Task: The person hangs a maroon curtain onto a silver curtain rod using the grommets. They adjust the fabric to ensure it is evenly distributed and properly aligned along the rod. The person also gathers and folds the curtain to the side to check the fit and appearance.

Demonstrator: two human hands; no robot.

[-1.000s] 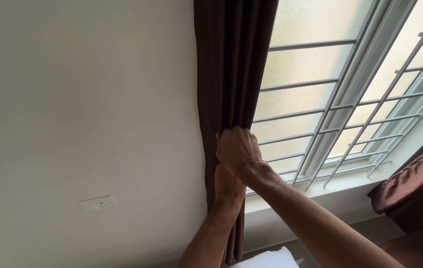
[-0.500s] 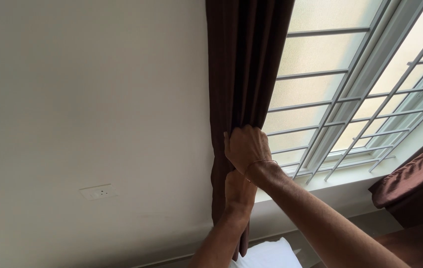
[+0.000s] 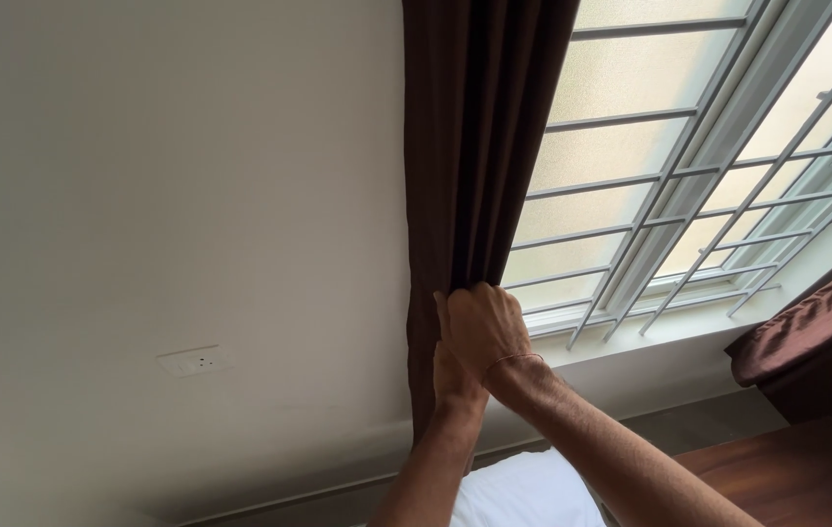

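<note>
Pale wall point(image 3: 162, 195) on the left with a white socket point(image 3: 196, 361); barred frosted window point(image 3: 669, 195) on the right. Between them, hanging bunched in folds: dark brown curtain point(image 3: 479, 146).

Right hand point(image 3: 484, 327) clamped over the curtain's gathered folds at sill height, fingers wrapped tight round the cloth. Left hand point(image 3: 453, 376) just below and partly hidden behind it, apparently pinching the same bunch; finger spread impossible to tell.

Judged step: gathering the curtain into one bundle beside the window. Next move likely calls for a firm, steady grip so no fold slips free, plus something to bind or hook the bundle, none visible.

Against half a second ago: hands slightly lower in view, same grip, same bunch; curtain unmoved.
</note>
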